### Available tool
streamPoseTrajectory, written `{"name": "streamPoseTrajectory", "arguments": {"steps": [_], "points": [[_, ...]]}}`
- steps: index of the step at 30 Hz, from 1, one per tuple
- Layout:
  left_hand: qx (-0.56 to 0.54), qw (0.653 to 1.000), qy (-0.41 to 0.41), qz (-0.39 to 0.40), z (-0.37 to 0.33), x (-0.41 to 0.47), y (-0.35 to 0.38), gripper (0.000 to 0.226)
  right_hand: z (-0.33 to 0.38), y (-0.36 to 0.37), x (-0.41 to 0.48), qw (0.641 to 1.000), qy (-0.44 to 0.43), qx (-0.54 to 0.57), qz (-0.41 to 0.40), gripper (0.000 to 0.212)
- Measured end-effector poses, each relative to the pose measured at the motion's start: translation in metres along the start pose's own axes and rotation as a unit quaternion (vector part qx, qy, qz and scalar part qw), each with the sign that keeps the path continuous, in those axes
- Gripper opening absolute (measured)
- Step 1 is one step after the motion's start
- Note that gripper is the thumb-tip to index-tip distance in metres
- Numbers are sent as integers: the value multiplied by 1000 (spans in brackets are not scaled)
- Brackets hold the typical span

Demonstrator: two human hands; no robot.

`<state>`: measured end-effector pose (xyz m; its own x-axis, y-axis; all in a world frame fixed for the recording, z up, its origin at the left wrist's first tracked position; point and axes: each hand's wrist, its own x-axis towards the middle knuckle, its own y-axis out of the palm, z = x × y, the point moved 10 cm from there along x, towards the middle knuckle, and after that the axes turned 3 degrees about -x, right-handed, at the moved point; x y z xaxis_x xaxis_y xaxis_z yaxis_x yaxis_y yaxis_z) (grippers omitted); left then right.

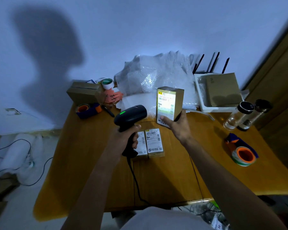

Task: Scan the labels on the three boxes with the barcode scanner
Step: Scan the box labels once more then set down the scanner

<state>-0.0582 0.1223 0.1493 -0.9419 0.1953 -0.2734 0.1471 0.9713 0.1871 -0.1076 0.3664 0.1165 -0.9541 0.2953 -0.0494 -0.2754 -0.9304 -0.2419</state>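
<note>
My left hand [123,140] grips the handle of a black barcode scanner [131,116] whose green light is lit. The scanner's head points right at a small cardboard box [170,103]. My right hand [177,126] holds that box upright by its lower end, its white label lit brightly by the scanner. Two more labelled boxes lie flat side by side on the wooden table [173,176]: one [155,143] fully visible, the other [142,144] partly hidden behind my left hand and the scanner handle.
Bubble wrap [156,75] is piled at the back. A cardboard box [83,92], tape roll [107,83] and tape dispenser [88,110] sit back left. A white tray [201,97], glass bottles [239,117] and another tape dispenser [243,152] stand right. The scanner cable [135,180] runs toward me.
</note>
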Motion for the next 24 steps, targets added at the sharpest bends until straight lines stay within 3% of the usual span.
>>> {"name": "streamPoseTrajectory", "arguments": {"steps": [24], "points": [[-9,1000,-2,-1,2,6,0,28,-1,4,2,1000,11,16,13,73]]}}
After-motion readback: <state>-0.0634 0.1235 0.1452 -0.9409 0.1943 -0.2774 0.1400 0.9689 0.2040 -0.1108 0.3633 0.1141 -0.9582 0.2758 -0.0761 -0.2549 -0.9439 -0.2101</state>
